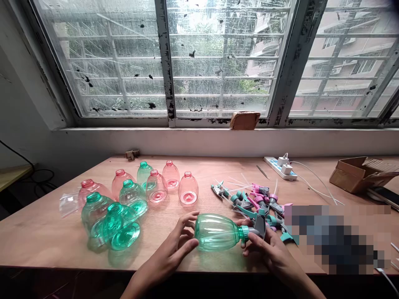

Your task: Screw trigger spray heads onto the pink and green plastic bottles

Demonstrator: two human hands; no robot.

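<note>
Two hands, green bottle held sideways

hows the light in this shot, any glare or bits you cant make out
Head view: strong backlight from the window, washed out at top centre; head view: pale highlights on the held green bottle, with a green-tinted shadow beneath; head view: blocky pixelation hides part of the right side of the table; head view: nearly black below the table's front edge.
</note>
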